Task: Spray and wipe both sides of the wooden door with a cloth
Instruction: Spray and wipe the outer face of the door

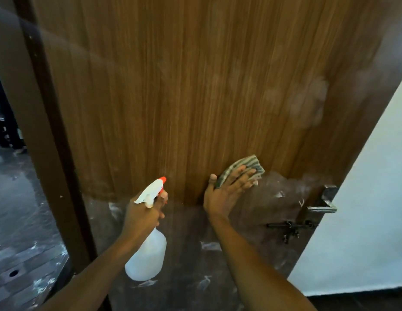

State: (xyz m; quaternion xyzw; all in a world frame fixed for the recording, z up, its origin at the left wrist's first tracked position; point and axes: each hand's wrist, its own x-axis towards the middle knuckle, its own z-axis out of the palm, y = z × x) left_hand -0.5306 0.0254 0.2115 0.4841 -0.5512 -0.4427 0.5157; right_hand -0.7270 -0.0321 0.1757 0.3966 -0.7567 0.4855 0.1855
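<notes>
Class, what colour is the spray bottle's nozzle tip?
Orange-red nozzle tip on the white spray bottle, clearest in the head view.

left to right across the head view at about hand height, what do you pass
door frame → spray bottle → cloth → door handle → white wall

Two bare arms (251, 254) show, uncovered from the picture's lower edge to the fingertips. The left hand (143, 215) and right hand (222, 196) have long, slim fingers. Short pale nails show on the right thumb and little finger.
</notes>
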